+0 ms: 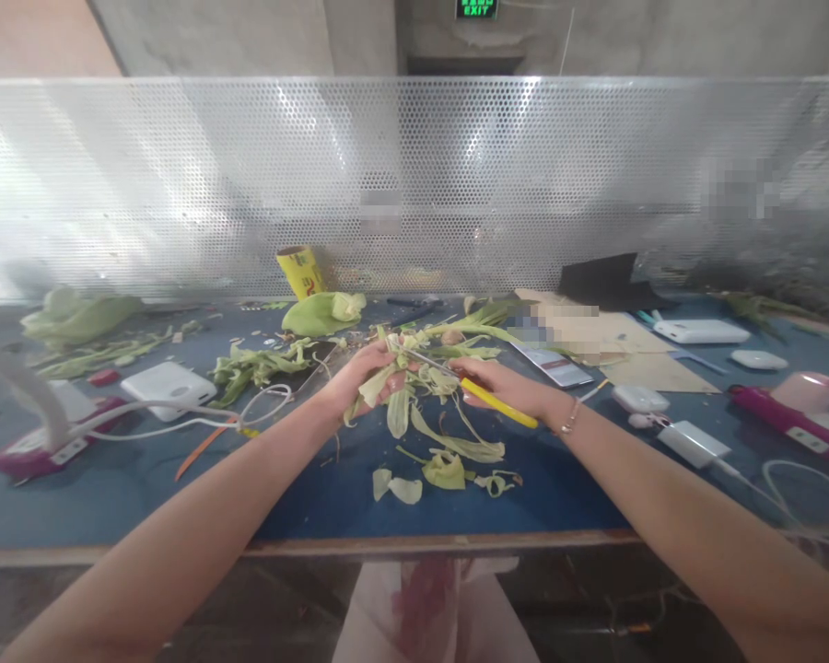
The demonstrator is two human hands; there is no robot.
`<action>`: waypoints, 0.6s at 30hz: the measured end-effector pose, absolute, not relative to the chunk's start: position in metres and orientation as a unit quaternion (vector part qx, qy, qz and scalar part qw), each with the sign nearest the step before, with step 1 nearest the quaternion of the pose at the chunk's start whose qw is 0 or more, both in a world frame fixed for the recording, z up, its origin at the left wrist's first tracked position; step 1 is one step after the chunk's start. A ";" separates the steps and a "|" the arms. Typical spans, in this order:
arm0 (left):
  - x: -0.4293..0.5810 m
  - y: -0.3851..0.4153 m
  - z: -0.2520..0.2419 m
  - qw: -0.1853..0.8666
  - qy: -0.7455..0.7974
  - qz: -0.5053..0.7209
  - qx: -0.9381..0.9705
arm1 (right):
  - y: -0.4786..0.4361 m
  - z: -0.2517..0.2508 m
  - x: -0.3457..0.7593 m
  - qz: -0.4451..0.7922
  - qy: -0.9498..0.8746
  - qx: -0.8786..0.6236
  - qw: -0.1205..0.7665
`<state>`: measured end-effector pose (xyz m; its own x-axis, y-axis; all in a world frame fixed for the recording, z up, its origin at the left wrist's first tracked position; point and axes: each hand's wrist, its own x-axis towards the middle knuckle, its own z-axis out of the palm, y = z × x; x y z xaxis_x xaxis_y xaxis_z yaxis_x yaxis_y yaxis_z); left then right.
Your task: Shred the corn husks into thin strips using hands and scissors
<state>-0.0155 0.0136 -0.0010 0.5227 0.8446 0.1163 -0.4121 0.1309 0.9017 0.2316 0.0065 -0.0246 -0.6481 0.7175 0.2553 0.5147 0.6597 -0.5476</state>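
At the middle of the table, my left hand [373,376] is closed around a leafy plant stem [402,354] with limp, pale green leaves. My right hand [501,385] grips yellow-handled scissors [498,402]; their slim metal blades point left and reach the stem beside my left fingers. Whether the blades are spread or together is hard to see. Long wilted leaves [456,437] hang and lie below the hands. Cut leaf pieces [444,470] are scattered nearer the table's front edge. Behind the hands lies a green stalk [484,318].
Left are a white power bank [169,389] with a cable, a purple power strip [24,456] and wilted greens [262,368]. A yellow roll [300,272] stands before the perforated metal screen [414,184]. Right are a phone [556,366], brown paper [594,327], a white charger [694,444] and another power strip [794,424].
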 end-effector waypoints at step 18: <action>-0.013 0.014 0.000 0.716 0.266 0.464 0.448 | 0.002 -0.018 0.225 0.147 -0.865 -0.410 0.249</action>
<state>-0.0133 0.0139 0.0001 0.4272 0.9035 0.0349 -0.4265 0.1673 0.8889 0.2249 0.0023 -0.0176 -0.5409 0.7820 0.3098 0.6360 0.6213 -0.4578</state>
